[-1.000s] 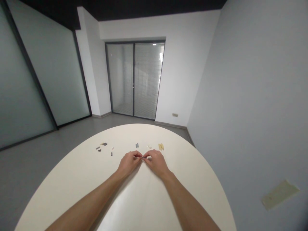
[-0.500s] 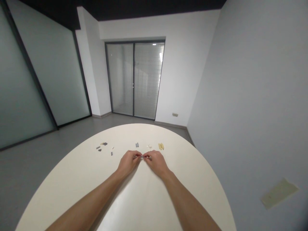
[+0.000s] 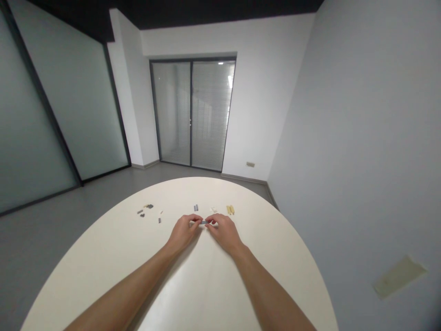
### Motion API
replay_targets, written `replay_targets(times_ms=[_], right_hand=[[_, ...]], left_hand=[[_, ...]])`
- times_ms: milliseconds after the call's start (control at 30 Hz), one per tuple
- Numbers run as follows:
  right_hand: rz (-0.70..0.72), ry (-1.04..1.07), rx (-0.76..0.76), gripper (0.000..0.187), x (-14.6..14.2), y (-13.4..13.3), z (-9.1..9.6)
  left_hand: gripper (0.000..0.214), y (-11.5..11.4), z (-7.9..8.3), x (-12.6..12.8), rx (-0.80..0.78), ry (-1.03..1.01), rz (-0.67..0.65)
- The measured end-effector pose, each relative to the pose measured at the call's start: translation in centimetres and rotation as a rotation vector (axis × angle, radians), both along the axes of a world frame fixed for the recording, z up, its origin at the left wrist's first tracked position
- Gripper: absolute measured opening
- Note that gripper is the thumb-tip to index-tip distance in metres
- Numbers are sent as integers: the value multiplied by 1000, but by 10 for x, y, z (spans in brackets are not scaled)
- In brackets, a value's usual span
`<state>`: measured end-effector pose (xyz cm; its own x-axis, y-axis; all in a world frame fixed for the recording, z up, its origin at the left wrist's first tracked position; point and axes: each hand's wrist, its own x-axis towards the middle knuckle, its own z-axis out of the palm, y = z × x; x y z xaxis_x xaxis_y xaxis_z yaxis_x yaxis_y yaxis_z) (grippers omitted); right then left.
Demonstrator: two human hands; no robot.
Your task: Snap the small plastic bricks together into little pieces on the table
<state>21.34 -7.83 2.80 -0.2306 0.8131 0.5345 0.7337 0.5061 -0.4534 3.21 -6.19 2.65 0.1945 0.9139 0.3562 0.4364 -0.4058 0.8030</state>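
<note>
A small blue-grey piece point(image 3: 204, 222), perhaps a toy building brick, is held between my two hands just above the table. My left hand point(image 3: 184, 230) pinches its left end with thumb and fingertips. At the other end, the thumb and fingers of my right hand point(image 3: 223, 231) close around it. The fingertips cover much of the piece, so its exact shape is hidden. Just beyond my hands lie two grey-blue strips point(image 3: 196, 208), some small white pieces point(image 3: 213, 209) and several yellow pieces point(image 3: 230, 210).
On the left of the round white table point(image 3: 268, 257) are scattered dark grey pieces point(image 3: 150, 206), a small grey piece point(image 3: 159, 220) and a tiny white one point(image 3: 161, 212). Past the table's far edge stand a glass door point(image 3: 191, 119) and white walls.
The fingers of my right hand have loosened slightly and shifted, and more of the blue-grey piece shows between my hands. The pieces lying on the table stay in place.
</note>
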Motion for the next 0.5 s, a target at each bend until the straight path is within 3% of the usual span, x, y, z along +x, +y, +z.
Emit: replay_targets(times_ms=[500], right_hand=[[24, 23, 14, 8, 0, 0, 3]], left_hand=[[24, -1, -3, 2, -8, -47, -26]])
